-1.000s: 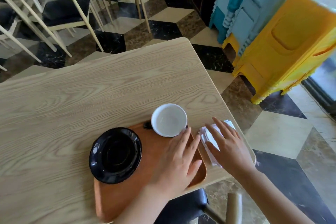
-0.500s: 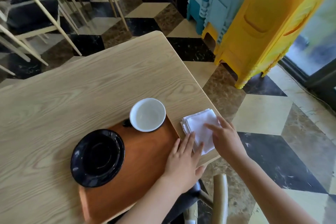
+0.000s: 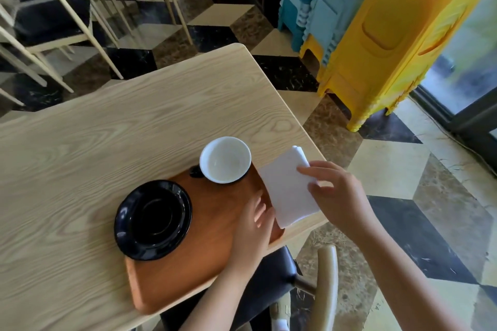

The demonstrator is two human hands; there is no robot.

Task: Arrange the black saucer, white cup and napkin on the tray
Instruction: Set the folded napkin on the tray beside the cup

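A brown wooden tray (image 3: 204, 258) lies on the light wood table (image 3: 107, 142) near its front right corner. The black saucer (image 3: 153, 219) rests on the tray's left part, overhanging its edge. The white cup (image 3: 225, 159), black outside, stands at the tray's far end. A folded white napkin (image 3: 287, 188) is lifted at the tray's right edge, pinched by my right hand (image 3: 336, 196). My left hand (image 3: 254, 228) lies on the tray with its fingers under the napkin's left edge.
The table's right edge and front corner are close to the napkin. A dark-seated chair (image 3: 282, 277) stands below the hands. Stacked yellow stools (image 3: 390, 43) and blue stools (image 3: 317, 2) stand at the right. More chairs (image 3: 53, 16) fill the back left.
The napkin lay flat on the table to the right of the tray; my right hand has picked it up and both hands hold it over the tray's right edge.
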